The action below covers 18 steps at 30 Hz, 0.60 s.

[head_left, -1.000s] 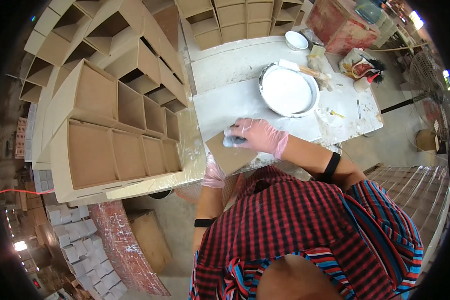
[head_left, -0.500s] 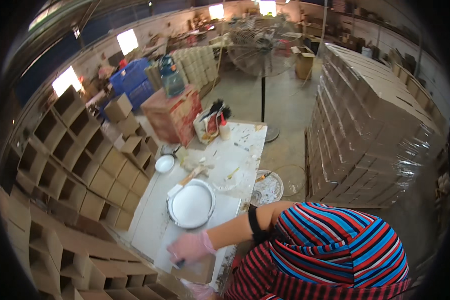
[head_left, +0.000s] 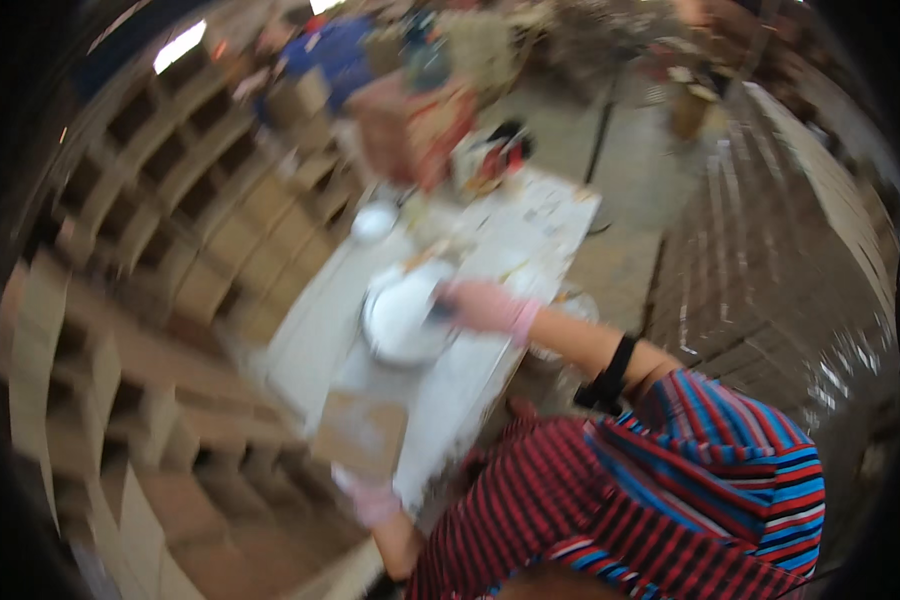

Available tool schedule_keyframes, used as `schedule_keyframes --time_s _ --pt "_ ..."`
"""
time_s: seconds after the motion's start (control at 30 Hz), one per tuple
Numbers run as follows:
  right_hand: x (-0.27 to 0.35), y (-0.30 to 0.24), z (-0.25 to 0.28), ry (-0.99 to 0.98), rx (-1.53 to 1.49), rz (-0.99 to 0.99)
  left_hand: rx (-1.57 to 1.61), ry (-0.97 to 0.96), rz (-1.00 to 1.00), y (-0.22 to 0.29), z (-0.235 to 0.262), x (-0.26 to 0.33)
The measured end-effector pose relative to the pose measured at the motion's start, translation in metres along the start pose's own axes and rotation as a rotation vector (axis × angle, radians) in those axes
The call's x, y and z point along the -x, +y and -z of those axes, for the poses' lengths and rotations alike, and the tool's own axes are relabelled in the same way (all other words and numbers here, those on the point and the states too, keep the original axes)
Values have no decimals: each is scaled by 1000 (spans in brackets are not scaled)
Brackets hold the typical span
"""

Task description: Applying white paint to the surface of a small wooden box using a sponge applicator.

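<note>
My right hand [head_left: 482, 306], in a pink glove, is at the right side of a round pan [head_left: 395, 325] of white paste-like material. Its fingers close round a small dark tool [head_left: 440, 308] whose kind is blurred. Below the pan, a brown cardboard piece [head_left: 360, 430] with a pale smear on top lies at the table's near edge. My left hand [head_left: 370, 498], gloved in pink too, grips the lower edge of that piece; its fingers are partly hidden. A white-bladed tool with a wooden handle [head_left: 425, 258] shows smeared at the pan's far rim.
The white worktable [head_left: 540, 225] carries a small white bowl [head_left: 374, 222] and a bag [head_left: 485, 160] at its far end. Divided cardboard boxes [head_left: 170, 430] crowd the left. A wrapped cardboard stack [head_left: 760, 250] stands right. Beyond the table is a red-brown box [head_left: 410, 120].
My right hand has moved from the cardboard piece up to the pan, carrying the dark tool. My left hand is now more in sight at the cardboard's edge. The whole view has shifted and tilted.
</note>
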State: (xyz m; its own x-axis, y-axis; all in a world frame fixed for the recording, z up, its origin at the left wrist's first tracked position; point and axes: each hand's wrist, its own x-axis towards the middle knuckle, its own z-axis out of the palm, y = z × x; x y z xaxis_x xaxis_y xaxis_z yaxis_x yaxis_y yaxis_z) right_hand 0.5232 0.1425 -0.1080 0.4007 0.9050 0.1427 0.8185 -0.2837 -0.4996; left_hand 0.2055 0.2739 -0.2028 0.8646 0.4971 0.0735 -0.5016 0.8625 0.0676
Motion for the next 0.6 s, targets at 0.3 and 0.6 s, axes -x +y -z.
schedule_keyframes --time_s 0.3,0.6 --pt "-55 42 -45 -172 339 206 -527 355 -397 -18 -15 9" --pt "-94 76 -90 -413 521 411 -445 628 -596 -44 -16 -20"
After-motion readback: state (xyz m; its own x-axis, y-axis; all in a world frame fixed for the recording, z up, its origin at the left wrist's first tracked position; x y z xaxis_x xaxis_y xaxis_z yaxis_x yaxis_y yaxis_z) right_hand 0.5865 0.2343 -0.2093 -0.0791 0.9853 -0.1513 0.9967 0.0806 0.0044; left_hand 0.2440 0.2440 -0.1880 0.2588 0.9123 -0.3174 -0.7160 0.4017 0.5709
